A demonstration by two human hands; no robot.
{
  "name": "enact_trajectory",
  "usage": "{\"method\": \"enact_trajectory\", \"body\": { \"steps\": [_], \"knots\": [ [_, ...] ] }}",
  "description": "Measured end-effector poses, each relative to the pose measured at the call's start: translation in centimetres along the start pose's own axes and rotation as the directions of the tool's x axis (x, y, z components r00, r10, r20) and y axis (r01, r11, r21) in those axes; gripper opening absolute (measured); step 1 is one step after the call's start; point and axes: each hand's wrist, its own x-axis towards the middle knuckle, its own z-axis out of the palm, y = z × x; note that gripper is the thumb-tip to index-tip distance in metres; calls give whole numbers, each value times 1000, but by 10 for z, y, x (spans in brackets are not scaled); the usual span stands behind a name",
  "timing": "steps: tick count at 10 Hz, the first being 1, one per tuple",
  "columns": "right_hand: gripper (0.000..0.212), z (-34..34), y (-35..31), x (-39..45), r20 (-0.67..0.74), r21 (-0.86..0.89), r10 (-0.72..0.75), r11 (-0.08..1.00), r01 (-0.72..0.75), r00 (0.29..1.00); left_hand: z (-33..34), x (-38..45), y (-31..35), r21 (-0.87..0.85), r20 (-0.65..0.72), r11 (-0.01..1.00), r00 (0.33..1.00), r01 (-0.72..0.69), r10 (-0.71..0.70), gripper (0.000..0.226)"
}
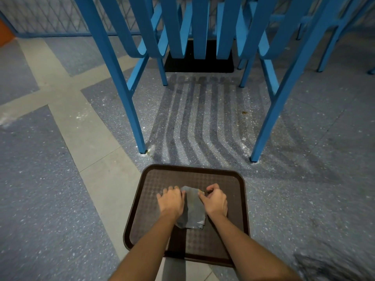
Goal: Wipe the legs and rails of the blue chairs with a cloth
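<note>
A dark brown rectangular plastic tray (154, 179) with a textured surface is seen lying flat on a speckled blue-grey floor (50, 199) crossed by pale grey tile bands. On the middle of the tray a folded grey cloth (192, 209) is spread. Two bare forearms reach in from the bottom edge of the view. The left hand (171, 200) is laid on the cloth's left edge, palm down, with its fingers (169, 189) only slightly bent and pressing on the fabric. The right hand (215, 200) is placed at the cloth's right edge, its fingers (212, 188) curled inward, and the cloth's upper right corner appears to be pinched between thumb and fingertips. Just beyond the tray, a blue-painted slatted chair (199, 27) stands on the floor, its two near legs planted to the left and right of the tray's far edge, apart from it. Striped shadows of the slats are cast across the floor between those legs. A black mat (198, 63) is visible under the chair's far side, and a blue mesh fence (40, 17) runs along the upper left.
</note>
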Motion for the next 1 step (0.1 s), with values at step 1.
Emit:
{"method": "enact_trajectory", "body": {
  "steps": [1],
  "knots": [
    [21,-13,-16,0,-42,42,-33,999,35,999,-15,2,3,-25,-70,999,997,-33,31,39]
  ]
}}
